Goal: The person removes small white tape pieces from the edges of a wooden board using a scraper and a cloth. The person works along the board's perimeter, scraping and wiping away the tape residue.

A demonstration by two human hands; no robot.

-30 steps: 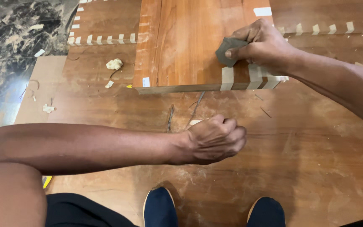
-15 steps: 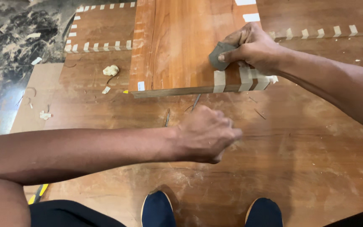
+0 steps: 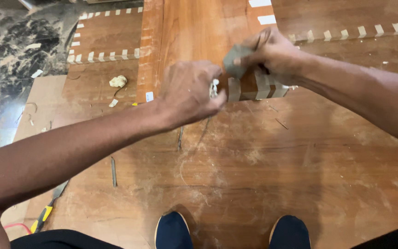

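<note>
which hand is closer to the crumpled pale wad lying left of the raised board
Left. The left hand sits just right of the wad; the right hand, pinching a grey piece, is farther right.

Dusty wooden floor board [image 3: 263,184]: raised panel [image 3: 194,32], putty lump [image 3: 118,81], nails [image 3: 113,171].

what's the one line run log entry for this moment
left hand: pinching pale strip at panel edge | right hand: pressing grey pad on wooden panel | surface: plywood sheet

bare wood sheet [image 3: 263,184] open near shoes [image 3: 171,230], raised panel [image 3: 194,32] blocks ahead, both hands crowd its near edge
</note>
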